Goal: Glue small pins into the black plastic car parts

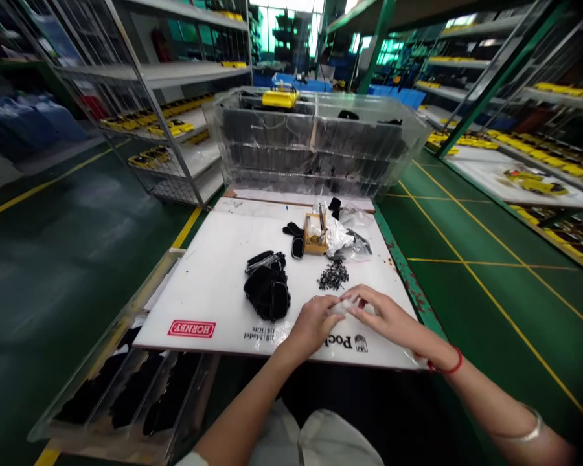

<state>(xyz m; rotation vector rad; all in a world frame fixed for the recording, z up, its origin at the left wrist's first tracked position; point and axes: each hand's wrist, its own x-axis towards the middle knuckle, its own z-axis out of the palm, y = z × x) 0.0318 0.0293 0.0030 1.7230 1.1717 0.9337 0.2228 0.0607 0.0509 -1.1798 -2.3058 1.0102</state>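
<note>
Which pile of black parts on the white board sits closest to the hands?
The pile of tiny black parts, just beyond the right hand. The bigger black heap lies farther left.

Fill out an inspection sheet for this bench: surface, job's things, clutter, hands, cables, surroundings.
Surface: white board with a red HORNBY label, laid flat on the bench.
Job's things: small clear piece pinched between both hands; too small to identify.
Clutter: pile of black parts, heap of small dark bits, small cardboard box, crumpled plastic bags.
Hands: left hand and right hand meet over the board's near edge, fingertips closed on the piece.
Cables: nothing seen.
Surroundings: large clear bin behind the board, clear tray of black parts at lower left, metal shelving with yellow items, green floor.
</note>
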